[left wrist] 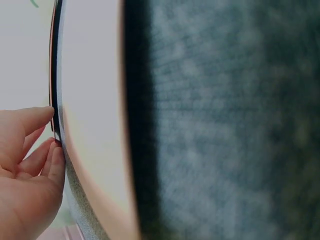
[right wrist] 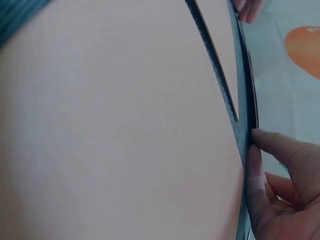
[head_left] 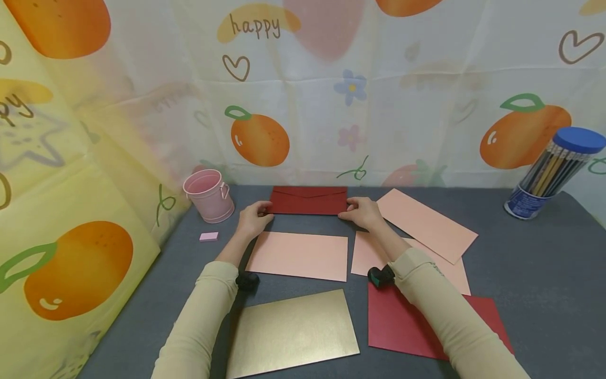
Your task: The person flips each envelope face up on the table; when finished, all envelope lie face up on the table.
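A dark red envelope [head_left: 309, 203] with its flap line showing lies at the back of the table, close to the curtain. My left hand [head_left: 254, 217] pinches its left end between thumb and fingers, and my right hand [head_left: 363, 213] pinches its right end. In the left wrist view the left hand [left wrist: 30, 170] has the thin edge between its fingertips. The right wrist view shows the right hand [right wrist: 287, 185] doing likewise at the other end. Just in front of the red envelope lies a peach envelope [head_left: 299, 257].
Two more peach envelopes [head_left: 428, 225] overlap on the right. A gold envelope [head_left: 293, 334] lies in front, beside a larger red one [head_left: 395, 323] under my right forearm. A pink bucket [head_left: 208, 197] and a small pink block [head_left: 209, 237] stand left; a pencil tub [head_left: 551, 173] stands right.
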`<act>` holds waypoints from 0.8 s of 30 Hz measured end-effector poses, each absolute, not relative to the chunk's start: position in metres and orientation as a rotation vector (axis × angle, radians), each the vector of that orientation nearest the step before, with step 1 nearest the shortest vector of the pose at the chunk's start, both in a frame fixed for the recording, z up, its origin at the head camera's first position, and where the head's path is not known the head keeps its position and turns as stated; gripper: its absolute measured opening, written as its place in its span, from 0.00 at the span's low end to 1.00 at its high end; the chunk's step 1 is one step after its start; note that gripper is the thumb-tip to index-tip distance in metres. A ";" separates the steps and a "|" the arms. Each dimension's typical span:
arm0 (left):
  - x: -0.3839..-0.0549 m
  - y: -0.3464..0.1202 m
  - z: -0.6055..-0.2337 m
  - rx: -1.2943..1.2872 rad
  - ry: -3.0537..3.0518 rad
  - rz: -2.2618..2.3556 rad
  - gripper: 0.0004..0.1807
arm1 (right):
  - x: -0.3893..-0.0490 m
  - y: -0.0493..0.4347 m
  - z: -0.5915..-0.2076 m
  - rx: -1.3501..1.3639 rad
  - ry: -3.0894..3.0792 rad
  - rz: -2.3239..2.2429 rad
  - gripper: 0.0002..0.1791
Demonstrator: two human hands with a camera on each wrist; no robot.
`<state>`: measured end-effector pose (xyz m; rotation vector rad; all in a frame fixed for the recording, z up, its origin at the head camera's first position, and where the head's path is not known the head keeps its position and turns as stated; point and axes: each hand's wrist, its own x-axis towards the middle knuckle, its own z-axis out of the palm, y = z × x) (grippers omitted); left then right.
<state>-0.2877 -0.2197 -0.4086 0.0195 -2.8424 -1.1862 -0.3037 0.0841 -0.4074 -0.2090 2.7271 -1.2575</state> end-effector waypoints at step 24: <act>-0.282 -0.220 -0.404 -0.374 -3.048 -0.853 0.29 | -0.299 0.086 -0.402 -0.272 2.723 -1.247 0.30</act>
